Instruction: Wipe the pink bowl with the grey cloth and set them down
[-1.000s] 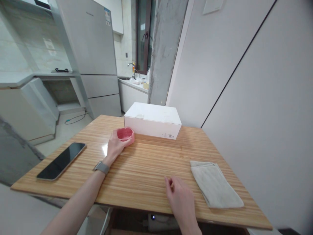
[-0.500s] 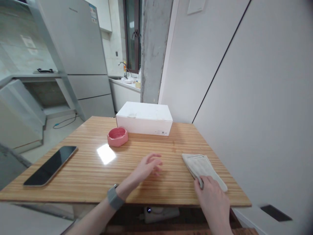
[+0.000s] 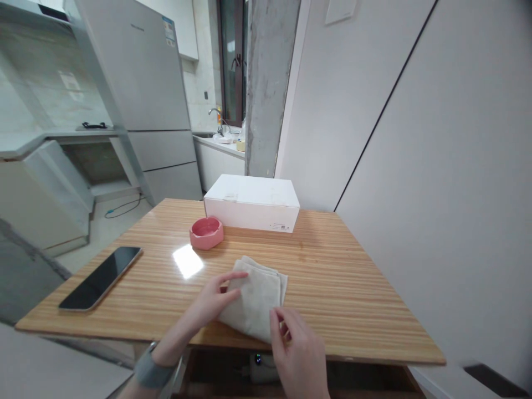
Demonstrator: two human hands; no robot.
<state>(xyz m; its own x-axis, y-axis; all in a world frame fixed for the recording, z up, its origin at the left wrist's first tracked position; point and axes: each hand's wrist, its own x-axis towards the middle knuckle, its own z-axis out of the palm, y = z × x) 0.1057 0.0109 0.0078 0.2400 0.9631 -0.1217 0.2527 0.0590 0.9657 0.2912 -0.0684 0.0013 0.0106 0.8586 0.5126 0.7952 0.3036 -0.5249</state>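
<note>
A folded pale beige cloth (image 3: 260, 296) lies on the wooden table close to its front edge, between my two hands. My left hand (image 3: 216, 299), with a grey band on the wrist, rests against the cloth's left side. Its thumb and index finger are apart and stretched over the cloth; the other fingers are mostly hidden. At the cloth's lower right edge, my right hand (image 3: 297, 346) has its fingers bent and pinched on the fabric. The exact contact of the fingertips is partly hidden.
A pink faceted bowl (image 3: 206, 233) stands before a white box (image 3: 252, 203) at the table's back. A phone (image 3: 102, 279) lies at the left of the table (image 3: 353, 299). Below its front edge is an open drawer (image 3: 349, 379) holding a pale device (image 3: 262, 370).
The cloth has moved from the table's right side to the middle, along with my right hand. My left hand has come to the cloth's left side. The view has shifted slightly.
</note>
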